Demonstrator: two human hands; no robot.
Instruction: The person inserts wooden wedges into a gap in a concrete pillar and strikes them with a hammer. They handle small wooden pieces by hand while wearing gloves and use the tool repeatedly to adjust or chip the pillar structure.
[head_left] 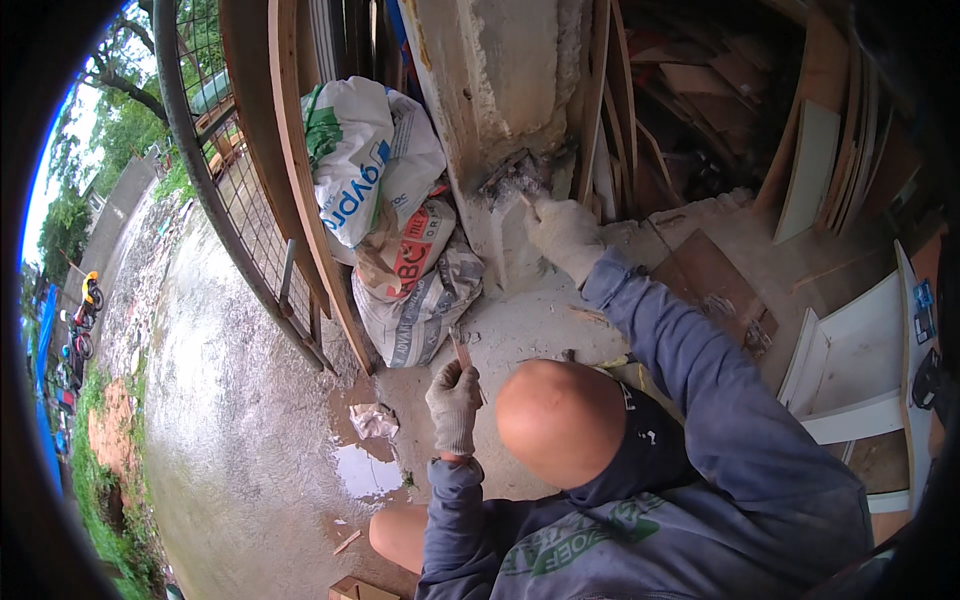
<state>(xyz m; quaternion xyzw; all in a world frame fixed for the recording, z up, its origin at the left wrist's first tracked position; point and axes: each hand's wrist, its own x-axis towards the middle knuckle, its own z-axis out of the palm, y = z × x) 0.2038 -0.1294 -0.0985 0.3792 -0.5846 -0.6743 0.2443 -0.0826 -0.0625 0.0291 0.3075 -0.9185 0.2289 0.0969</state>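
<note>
My left hand [455, 405], in a pale knit work glove, is closed around a thin brown wooden-looking strip [461, 350] that sticks up past the fingers. My right arm stretches forward, and its gloved hand [566, 238] is closed on a short pale stick-like handle [528, 203]. The far end of that handle is at the broken base of a concrete pillar [510, 90]. Grey and dark rubble [520, 178] lies in the broken hollow there. What the handle belongs to is too small to make out. My bare knee [560, 420] is bent between the arms.
Filled plastic sacks [410, 270] lean left of the pillar, beside a wooden post [310, 200] and a mesh gate [225, 160]. Boards [808, 170] and a white panel frame [850, 350] stand at right. Crumpled paper [373, 420] and a puddle [365, 472] are on the concrete.
</note>
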